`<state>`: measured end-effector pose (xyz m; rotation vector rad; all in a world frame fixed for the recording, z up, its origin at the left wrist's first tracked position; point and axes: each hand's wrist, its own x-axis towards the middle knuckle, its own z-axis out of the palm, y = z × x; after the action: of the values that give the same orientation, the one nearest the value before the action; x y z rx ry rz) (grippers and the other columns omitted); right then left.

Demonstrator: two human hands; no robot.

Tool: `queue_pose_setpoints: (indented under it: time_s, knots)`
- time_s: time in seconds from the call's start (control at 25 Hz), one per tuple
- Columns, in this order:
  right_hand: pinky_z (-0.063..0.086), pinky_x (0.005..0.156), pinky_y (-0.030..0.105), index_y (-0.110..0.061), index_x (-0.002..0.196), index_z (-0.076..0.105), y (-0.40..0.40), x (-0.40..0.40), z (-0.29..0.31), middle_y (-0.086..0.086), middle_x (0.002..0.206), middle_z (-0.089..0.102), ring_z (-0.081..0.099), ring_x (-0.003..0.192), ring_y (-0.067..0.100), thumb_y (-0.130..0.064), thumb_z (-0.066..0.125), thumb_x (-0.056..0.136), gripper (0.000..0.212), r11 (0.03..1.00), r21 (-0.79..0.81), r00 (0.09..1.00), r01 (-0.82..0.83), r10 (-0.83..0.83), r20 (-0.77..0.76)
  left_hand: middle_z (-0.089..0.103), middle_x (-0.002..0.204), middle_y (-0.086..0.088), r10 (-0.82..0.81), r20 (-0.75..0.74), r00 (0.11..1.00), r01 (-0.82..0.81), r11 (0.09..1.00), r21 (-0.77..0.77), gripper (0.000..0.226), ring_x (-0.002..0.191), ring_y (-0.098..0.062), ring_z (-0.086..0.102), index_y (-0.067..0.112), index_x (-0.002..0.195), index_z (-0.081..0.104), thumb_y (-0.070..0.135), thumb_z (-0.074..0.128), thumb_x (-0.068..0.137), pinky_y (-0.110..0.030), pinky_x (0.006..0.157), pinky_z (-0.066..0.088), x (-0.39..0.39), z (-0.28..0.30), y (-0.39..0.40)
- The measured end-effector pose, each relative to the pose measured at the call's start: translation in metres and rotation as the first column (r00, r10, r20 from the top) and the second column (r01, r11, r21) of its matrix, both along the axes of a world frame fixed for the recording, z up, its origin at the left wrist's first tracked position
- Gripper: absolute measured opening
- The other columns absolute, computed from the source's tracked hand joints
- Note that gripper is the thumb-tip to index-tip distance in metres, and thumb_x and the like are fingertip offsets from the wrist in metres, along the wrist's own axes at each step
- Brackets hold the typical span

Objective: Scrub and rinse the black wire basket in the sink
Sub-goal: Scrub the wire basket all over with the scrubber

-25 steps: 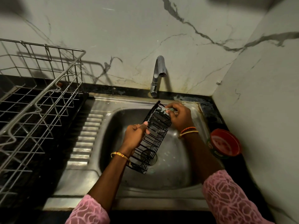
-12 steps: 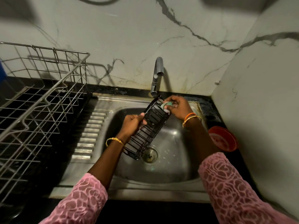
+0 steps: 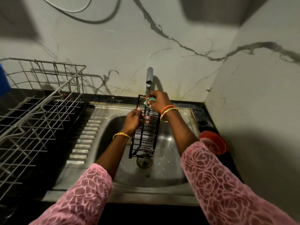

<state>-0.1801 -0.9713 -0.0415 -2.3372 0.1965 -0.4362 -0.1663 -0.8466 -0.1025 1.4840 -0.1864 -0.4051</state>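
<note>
Left of frame: steel dish rack [image 3: 40,101] on the dark bench [image 3: 53,169], well clear of the work.

Left hand [image 3: 132,121] is closed on the left long rail of the black wire basket [image 3: 144,135], near its upper end; fingers [image 3: 146,118] poke through the wires to the inside.

Basket is held up over the sink [image 3: 103,143], not resting on the floor of it as far as I can tell. Long axis runs near-to-far: bottom end hangs just above the drain [image 3: 144,162], top end sits right under the tap [image 3: 149,78].

Right hand [image 3: 158,101] is at that top end, fingers curled shut around a greenish scrub pad [image 3: 151,100] pressed on the top wires. So the unscrubbed length lies toward the viewer from the pad; my read is the next stroke runs down the long axis, left hand bracing.

Right: red tub [image 3: 214,142] on the bench beside the sink, partly behind the right sleeve.

Hard to tell: whether water is running from the tap, any suds on the wires, and the pad itself is mostly hidden in the fist.
</note>
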Motion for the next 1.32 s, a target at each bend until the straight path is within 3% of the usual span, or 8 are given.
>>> queue_pose_setpoints:
  time_s: [0.12, 0.24, 0.36, 0.56, 0.72, 0.84, 1.0, 1.32]
  knots:
    - [0.046, 0.082, 0.020, -0.005, 0.095, 0.069, 0.002, -0.018, -0.011, 0.012, 0.099, 0.068, 0.062, 0.094, 0.020, 0.009, 0.055, 0.081, 0.024, 0.999, -0.009, 0.997, -0.051, 0.051, 0.062, 0.063, 0.064, -0.007, 0.164, 0.004, 0.986, -0.163, 0.983, -0.088, 0.043, 0.048, -0.010, 0.061, 0.011, 0.072, 0.056, 0.040, 0.040, 0.099, -0.021, 0.048, 0.051, -0.009, 0.006, -0.010]
    - [0.039, 0.078, 0.002, -0.004, 0.093, 0.070, 0.001, -0.047, -0.034, 0.012, 0.095, 0.067, 0.061, 0.088, 0.018, 0.012, 0.054, 0.080, 0.026, 0.992, -0.028, 0.971, -0.121, 0.124, 0.206, 0.055, 0.051, -0.004, 0.314, 0.111, 0.943, -0.321, 0.945, 0.060, 0.057, 0.043, -0.012, 0.052, 0.015, 0.054, 0.054, 0.059, 0.047, 0.090, -0.025, 0.053, 0.046, -0.017, -0.002, -0.015]
    - [0.040, 0.082, 0.009, -0.007, 0.089, 0.071, -0.014, -0.078, -0.060, 0.010, 0.091, 0.068, 0.059, 0.088, 0.018, 0.013, 0.055, 0.079, 0.027, 0.991, -0.092, 0.945, -0.100, 0.123, 0.303, 0.055, 0.049, 0.000, 0.362, 0.153, 0.920, -0.386, 0.905, 0.179, 0.061, 0.047, -0.014, 0.050, 0.019, 0.050, 0.050, 0.072, 0.048, 0.080, -0.031, 0.057, 0.043, -0.022, -0.013, -0.013]
    - [0.048, 0.082, 0.014, -0.007, 0.093, 0.072, -0.028, -0.085, -0.061, 0.006, 0.099, 0.056, 0.057, 0.095, 0.015, 0.005, 0.064, 0.080, 0.020, 0.967, 0.252, 0.947, 0.047, -0.123, 0.298, 0.048, 0.056, -0.004, 0.396, 0.136, 0.908, -0.413, 0.901, 0.136, 0.060, 0.049, -0.012, 0.047, 0.019, 0.055, 0.043, 0.074, 0.045, 0.078, -0.032, 0.061, 0.042, -0.030, -0.018, -0.012]
    - [0.040, 0.071, -0.001, -0.004, 0.090, 0.072, 0.000, -0.061, -0.047, 0.011, 0.094, 0.064, 0.058, 0.084, 0.011, 0.005, 0.066, 0.078, 0.016, 0.975, 0.217, 0.943, 0.039, -0.108, 0.314, 0.043, 0.053, -0.002, 0.391, 0.103, 0.915, -0.404, 0.892, 0.204, 0.071, 0.054, -0.018, 0.041, 0.021, 0.050, 0.040, 0.090, 0.033, 0.065, -0.033, 0.059, 0.037, -0.041, -0.015, -0.026]
    - [0.040, 0.070, -0.001, -0.001, 0.091, 0.071, 0.011, -0.048, -0.040, 0.013, 0.094, 0.066, 0.061, 0.082, 0.014, 0.006, 0.066, 0.078, 0.016, 0.972, 0.233, 0.953, 0.028, -0.097, 0.286, 0.040, 0.049, 0.002, 0.395, 0.110, 0.912, -0.410, 0.883, 0.229, 0.073, 0.049, -0.017, 0.036, 0.020, 0.046, 0.039, 0.091, 0.033, 0.065, -0.033, 0.056, 0.033, -0.047, -0.014, -0.031]
    - [0.048, 0.079, 0.021, -0.007, 0.089, 0.073, -0.006, -0.055, -0.041, 0.011, 0.091, 0.069, 0.063, 0.087, 0.022, 0.000, 0.068, 0.078, 0.014, 0.991, 0.119, 0.973, 0.056, -0.081, 0.217, 0.036, 0.048, 0.003, 0.454, 0.098, 0.886, -0.464, 0.854, 0.234, 0.066, 0.049, -0.015, 0.032, 0.021, 0.046, 0.035, 0.081, 0.047, 0.072, -0.028, 0.053, 0.027, -0.049, -0.011, -0.029]
    - [0.035, 0.071, -0.005, -0.003, 0.088, 0.072, -0.010, -0.076, -0.042, 0.008, 0.091, 0.066, 0.058, 0.082, 0.010, 0.001, 0.065, 0.080, 0.012, 0.986, 0.158, 0.975, 0.050, -0.082, 0.205, 0.036, 0.051, 0.003, 0.451, 0.091, 0.888, -0.457, 0.846, 0.276, 0.061, 0.048, -0.013, 0.032, 0.020, 0.050, 0.032, 0.066, 0.031, 0.091, -0.026, 0.050, 0.026, -0.047, -0.011, -0.025]
